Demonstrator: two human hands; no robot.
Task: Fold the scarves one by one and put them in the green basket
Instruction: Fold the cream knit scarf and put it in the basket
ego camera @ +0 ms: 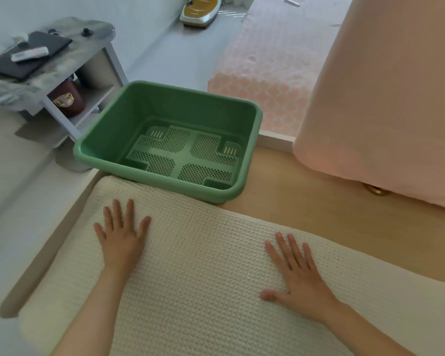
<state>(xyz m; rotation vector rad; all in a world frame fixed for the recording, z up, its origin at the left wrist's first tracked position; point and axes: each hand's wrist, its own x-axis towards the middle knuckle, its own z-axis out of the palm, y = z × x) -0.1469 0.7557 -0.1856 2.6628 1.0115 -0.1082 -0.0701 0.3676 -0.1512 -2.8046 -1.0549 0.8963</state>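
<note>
Lying flat, fingers (116,214) straight and spread, the left hand (121,237) and right hand (299,276) rest on the cream scarf (203,265) on the table (293,196); the basket (139,114) stands at twelve o'clock, touching the scarf's far edge.

One left hand (121,238), one right hand (302,280), one green basket (180,106), one cream scarf (203,265), and one pink cloth (383,111), perhaps a second scarf.

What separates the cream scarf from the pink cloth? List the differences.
Colour: the cream scarf is off-white, the pink cloth pale pink. Texture: the cream scarf is waffle-knit, the pink cloth smooth. State: the cream scarf lies flat under the left hand and right hand; the pink cloth is untouched. Both are single-coloured fabric.
</note>
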